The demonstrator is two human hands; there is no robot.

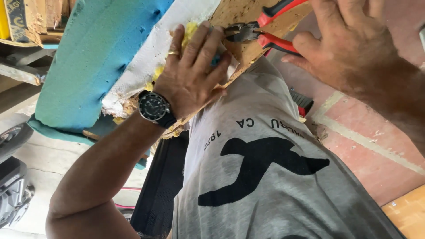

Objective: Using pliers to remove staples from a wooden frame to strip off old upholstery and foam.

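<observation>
Left hand (pixel 192 73), with a ring and a black wristwatch (pixel 153 107), lies flat with fingers spread, pressing down on white fabric (pixel 146 57) and yellow foam (pixel 191 31) at the edge of a wooden board (pixel 248 13). It grips nothing; it pins the covering against the wood. Just to its right, the right hand (pixel 349 40) is wrapped around the red handles of a pair of pliers (pixel 259 31), whose metal nose sits at the board's edge, touching the wood right beside the left fingertips. Whether the nose has bitten onto a staple or tack I cannot tell.

By my reading, the step in hand is pulling a fastener from the board while the covering is held back. The next move would call for a firm squeeze and a pull away from the wood, with the left fingers kept off the nose.

Farther left, a thick teal cushion (pixel 93 57) leans over the fabric. Below, a grey shirt (pixel 274 177) fills the near view, above a reddish tiled floor (pixel 376 146) at right.
</observation>
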